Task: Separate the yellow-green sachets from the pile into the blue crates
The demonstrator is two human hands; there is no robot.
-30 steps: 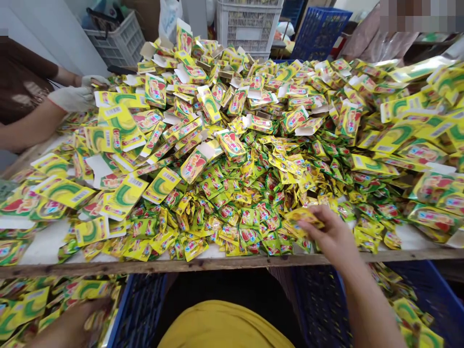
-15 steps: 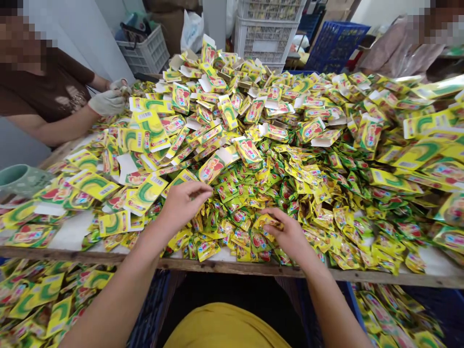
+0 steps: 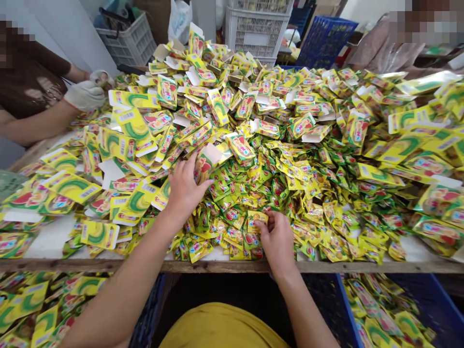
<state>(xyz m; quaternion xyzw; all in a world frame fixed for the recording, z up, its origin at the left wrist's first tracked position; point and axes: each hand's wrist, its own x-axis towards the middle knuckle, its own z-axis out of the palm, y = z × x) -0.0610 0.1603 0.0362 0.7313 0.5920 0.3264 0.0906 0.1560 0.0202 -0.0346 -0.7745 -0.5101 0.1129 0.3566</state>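
My left hand (image 3: pixel 186 188) reaches into the pile with thumb and fingers apart, around the near end of a small yellow-green carton (image 3: pixel 206 158) whose white flap is up. Whether the fingertips touch the carton I cannot tell. My right hand (image 3: pixel 277 241) is closed, pinching a small yellow sachet (image 3: pixel 255 221) between thumb and fingers, just above the heap near the table's front edge. Loose green and yellow sachets (image 3: pixel 239 186) lie between and beyond my hands. Many printed cartons (image 3: pixel 134 200) lie to the left and behind, several with flaps open.
A co-worker's gloved hands (image 3: pixel 85 94) are at the far left of the pile. Another person's sleeve (image 3: pixel 380 43) shows at the back right. A wooden table edge (image 3: pixel 224 266) runs in front of me. Blue crates (image 3: pixel 431 299) with cartons stand below; white crates (image 3: pixel 253 36) are stacked behind.
My left hand has moved forward to the flapped carton, its fingers spreading from a pinch. My right hand has shifted slightly left with the sachet. The whole view has moved a little.
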